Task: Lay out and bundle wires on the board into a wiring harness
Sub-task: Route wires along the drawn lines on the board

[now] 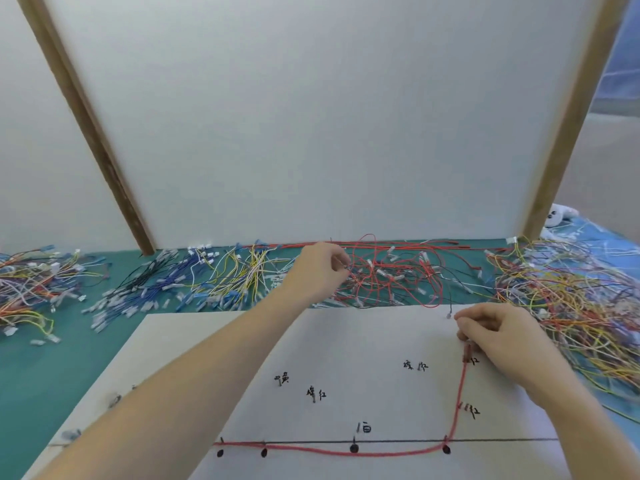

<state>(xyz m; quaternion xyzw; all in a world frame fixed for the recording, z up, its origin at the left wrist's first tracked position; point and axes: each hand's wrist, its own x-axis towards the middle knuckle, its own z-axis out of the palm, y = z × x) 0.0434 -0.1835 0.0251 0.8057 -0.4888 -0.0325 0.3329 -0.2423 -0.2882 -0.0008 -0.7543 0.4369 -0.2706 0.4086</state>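
Green mat, white board (pixel 194 341) in front. We have one red wire (pixel 346 451) routed along the pegs. Right hand (pixel 498 336) pinches its upper end; left hand (pixel 320 268) pinches into the red wire pile (pixel 391 271). Other labelled pegs bare, no bundling yet.

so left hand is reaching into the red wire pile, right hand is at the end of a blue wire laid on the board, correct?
Not quite: the head view shows the laid wire on the board is red, not blue. Left hand is in the red wire pile; right hand is at its end.
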